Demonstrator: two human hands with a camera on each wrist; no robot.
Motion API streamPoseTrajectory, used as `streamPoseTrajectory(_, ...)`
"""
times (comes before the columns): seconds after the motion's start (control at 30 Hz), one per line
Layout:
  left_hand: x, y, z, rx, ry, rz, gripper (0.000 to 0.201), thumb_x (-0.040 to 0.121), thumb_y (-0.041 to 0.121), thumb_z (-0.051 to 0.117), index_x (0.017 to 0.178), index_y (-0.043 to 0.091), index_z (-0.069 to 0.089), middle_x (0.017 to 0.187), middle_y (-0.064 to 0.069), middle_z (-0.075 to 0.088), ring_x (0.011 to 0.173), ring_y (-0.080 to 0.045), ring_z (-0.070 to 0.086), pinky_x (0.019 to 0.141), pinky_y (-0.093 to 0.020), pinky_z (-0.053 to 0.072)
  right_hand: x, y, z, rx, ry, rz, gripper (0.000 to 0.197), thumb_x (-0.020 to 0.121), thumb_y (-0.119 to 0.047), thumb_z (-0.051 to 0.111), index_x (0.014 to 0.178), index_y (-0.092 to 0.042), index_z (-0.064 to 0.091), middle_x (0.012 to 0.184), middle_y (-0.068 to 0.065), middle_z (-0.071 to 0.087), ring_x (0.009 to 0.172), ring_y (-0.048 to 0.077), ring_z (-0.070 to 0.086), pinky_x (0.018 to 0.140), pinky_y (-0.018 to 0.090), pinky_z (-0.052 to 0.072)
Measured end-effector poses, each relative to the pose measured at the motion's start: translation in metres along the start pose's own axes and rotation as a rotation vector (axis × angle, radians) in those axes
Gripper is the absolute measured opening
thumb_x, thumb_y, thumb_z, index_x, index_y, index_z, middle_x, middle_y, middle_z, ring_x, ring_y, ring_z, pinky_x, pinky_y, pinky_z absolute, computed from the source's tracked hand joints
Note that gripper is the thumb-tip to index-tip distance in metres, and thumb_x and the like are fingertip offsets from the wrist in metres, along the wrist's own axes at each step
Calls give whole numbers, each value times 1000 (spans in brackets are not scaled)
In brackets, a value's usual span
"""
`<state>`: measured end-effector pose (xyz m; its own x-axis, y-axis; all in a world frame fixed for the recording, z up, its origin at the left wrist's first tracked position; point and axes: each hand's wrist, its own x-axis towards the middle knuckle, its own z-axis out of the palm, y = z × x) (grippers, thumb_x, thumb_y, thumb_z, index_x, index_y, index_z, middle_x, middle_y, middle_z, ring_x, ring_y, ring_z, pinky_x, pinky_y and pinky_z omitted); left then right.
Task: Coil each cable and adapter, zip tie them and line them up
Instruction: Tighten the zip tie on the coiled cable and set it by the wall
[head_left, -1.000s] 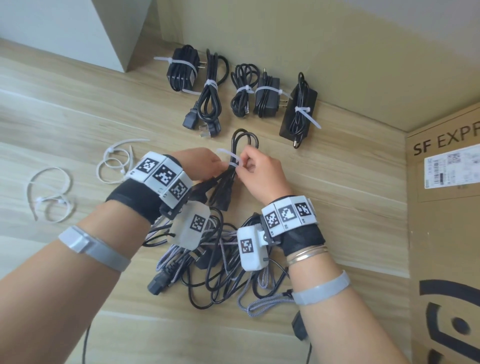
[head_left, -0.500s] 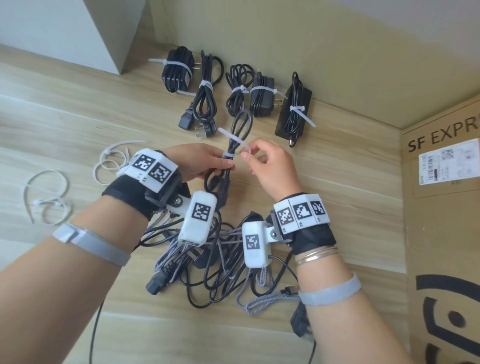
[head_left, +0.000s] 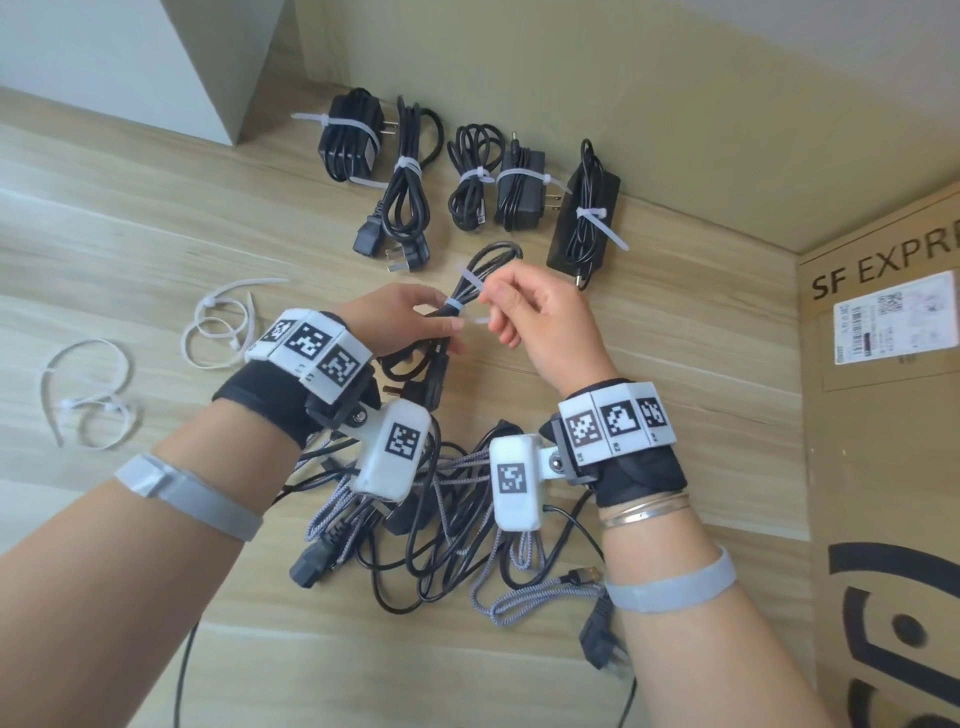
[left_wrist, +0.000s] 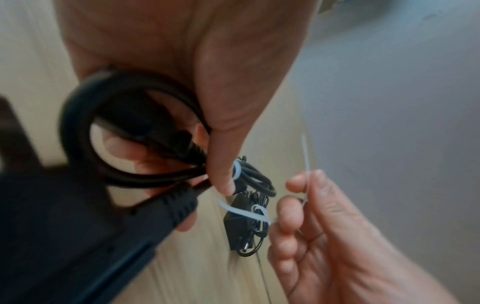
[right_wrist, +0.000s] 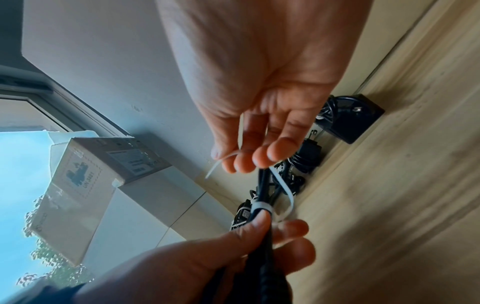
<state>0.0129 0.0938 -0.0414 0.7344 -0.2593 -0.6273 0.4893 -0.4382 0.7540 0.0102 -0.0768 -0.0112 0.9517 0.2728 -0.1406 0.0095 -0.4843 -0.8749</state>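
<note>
Tangle (head_left: 415, 540): uncoiled cables lie heaped on the floor nearest the person, below both wrists.
Left hand (head_left: 400, 325): the coiled black cable (head_left: 480, 270) is gripped just under the zip tie (head_left: 453, 304); its long axis runs away from the grip, toward the wall.
Right hand (head_left: 540, 322): the tie's free tail is pinched, just right of the cable; judged the nearer hand for cinching.
Row (head_left: 467, 176): five tied bundles are lined along the wall, beyond the held cable.
Cardboard box (head_left: 883, 415): contents cannot be told.

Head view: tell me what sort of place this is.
Probably an indoor room corner used as a sorting spot: a wood-look floor meeting a plain wall, with an SF Express cardboard box standing beside it.
</note>
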Motion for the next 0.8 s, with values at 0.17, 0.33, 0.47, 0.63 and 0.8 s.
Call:
streamPoseTrajectory(0.17,-5,5,3,-257,-199,-87,35,95,32,42,117,9,57,107,-4,65,89,-15,60,73,-26,52,2,4,-1,-51,42,50,17,90,-20,59,75,-28,59,62,-5,61,57,8,57,61,26,50)
streamPoseTrajectory(0.33,-9,6,2,-349,-178,2,31,100,22,32,111,9,58,96,0,66,59,-2,58,45,-14,42,3,3,-4,-87,75,59,18,86,-21,65,71,-30,60,66,-6,62,61,5,58,69,35,53)
streamPoseTrajectory(0.47,-4,5,5,-75,-73,111,26,97,28,42,91,17,65,85,2,66,66,-4,58,59,-15,44,4,3,-7,-189,132,91,12,81,-24,68,70,-22,64,65,-9,60,62,9,57,66,26,50)
streamPoseTrajectory(0.63,0,4,8,64,1,144,20,94,31,49,87,20,65,75,9,64,47,7,52,46,-6,37,5,5,-10,-236,128,152,14,79,-21,68,66,-22,63,57,-9,58,55,8,54,67,26,49)
streamPoseTrajectory(0.8,-3,4,10,82,-9,152,19,94,31,50,81,28,64,77,1,62,68,-16,52,67,-27,40,5,5,-11,-284,81,174,11,79,-21,67,69,-20,65,60,-10,58,58,8,53,72,26,47)
